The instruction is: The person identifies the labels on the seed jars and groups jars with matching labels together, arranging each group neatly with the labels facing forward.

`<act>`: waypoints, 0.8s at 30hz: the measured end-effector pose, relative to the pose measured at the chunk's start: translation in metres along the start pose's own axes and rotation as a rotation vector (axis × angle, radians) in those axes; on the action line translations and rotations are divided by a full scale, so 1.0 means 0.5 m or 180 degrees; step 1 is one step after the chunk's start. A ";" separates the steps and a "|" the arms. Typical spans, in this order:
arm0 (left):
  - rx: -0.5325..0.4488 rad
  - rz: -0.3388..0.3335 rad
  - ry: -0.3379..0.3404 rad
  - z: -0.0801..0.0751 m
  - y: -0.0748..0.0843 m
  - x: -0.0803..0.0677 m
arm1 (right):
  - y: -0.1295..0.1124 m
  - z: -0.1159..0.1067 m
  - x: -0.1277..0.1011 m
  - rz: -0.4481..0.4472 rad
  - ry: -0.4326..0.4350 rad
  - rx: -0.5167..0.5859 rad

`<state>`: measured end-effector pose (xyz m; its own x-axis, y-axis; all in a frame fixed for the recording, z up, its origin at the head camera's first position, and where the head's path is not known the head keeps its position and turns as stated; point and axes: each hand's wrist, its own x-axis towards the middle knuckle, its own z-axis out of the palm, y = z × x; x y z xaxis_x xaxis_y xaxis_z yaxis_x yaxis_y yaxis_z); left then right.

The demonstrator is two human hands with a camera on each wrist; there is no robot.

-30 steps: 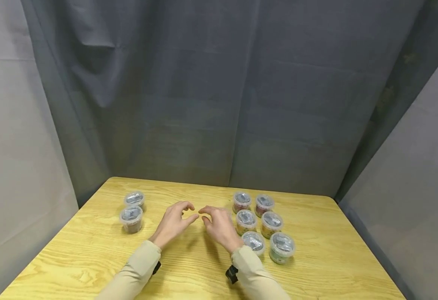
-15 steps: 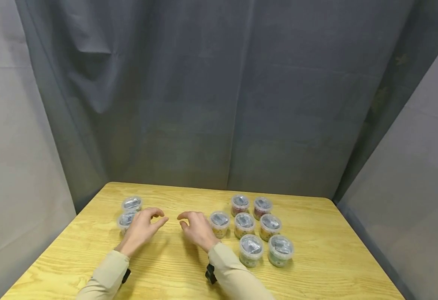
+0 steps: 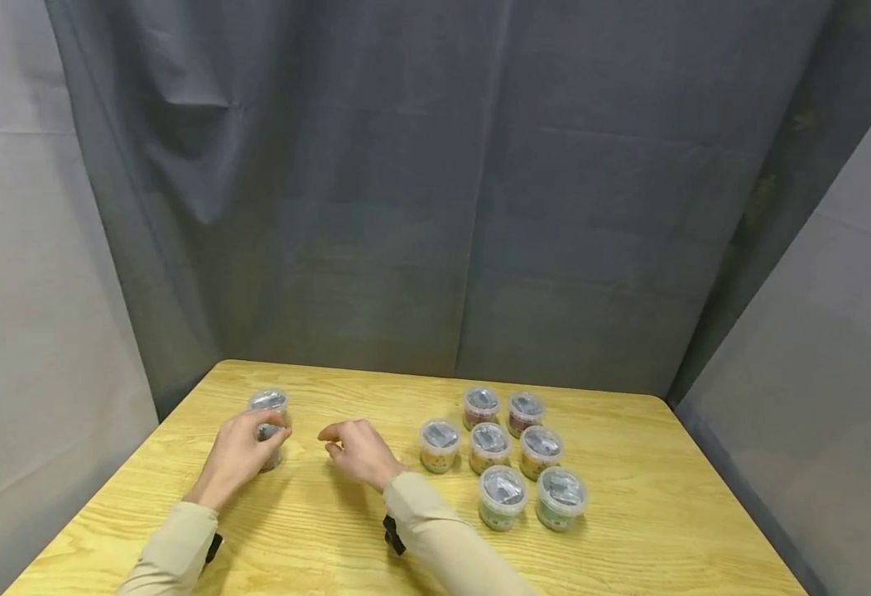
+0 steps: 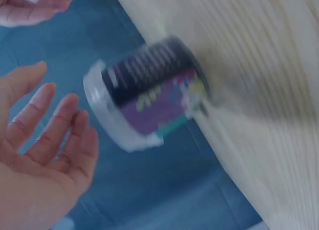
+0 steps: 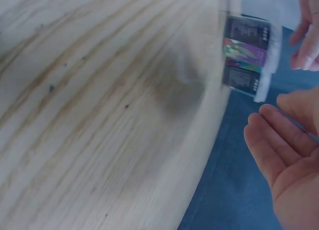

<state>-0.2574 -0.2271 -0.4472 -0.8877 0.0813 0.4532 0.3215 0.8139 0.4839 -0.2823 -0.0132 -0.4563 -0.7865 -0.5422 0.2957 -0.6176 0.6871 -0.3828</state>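
Two small lidded plastic tubs stand one behind the other at the table's left. Over the front tub (image 3: 273,460), partly hiding it, hovers my left hand (image 3: 233,455), its fingers loosely bent. The rear tub (image 3: 267,400) shows its clear lid beyond those fingers. To the right of the front tub is my right hand (image 3: 363,453), also relaxed and holding nothing. In the left wrist view, a tub with a black and purple label (image 4: 154,90) stands apart from the spread fingers of my left hand (image 4: 55,145). A labelled tub (image 5: 246,55) is beyond my right fingertips in the right wrist view.
On the table's right side several similar tubs stand in rows, among them a yellowish one (image 3: 439,447), a reddish one (image 3: 481,406) and a greenish one (image 3: 560,498). A grey curtain (image 3: 376,207) hangs behind the wooden table (image 3: 652,480).
Both hands have moved left, from mid-table toward the two left tubs. The yellowish tub that my right hand mostly hid a second ago is now in full view.
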 end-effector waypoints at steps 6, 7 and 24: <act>0.0015 -0.0180 -0.0265 -0.035 -0.028 -0.006 | -0.003 0.022 0.006 -0.0215 -0.0121 -0.0411; 0.0011 -0.0174 -0.0264 -0.036 -0.033 -0.007 | -0.005 0.024 0.007 -0.0242 -0.0101 -0.0438; -0.0078 -0.0159 -0.0540 -0.020 -0.079 -0.005 | -0.055 0.064 0.020 -0.0468 -0.0173 -0.0635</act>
<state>-0.2645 -0.2652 -0.4601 -0.9449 0.1387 0.2965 0.2819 0.8052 0.5217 -0.2730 -0.0527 -0.4710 -0.6901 -0.6649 0.2859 -0.7182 0.6778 -0.1573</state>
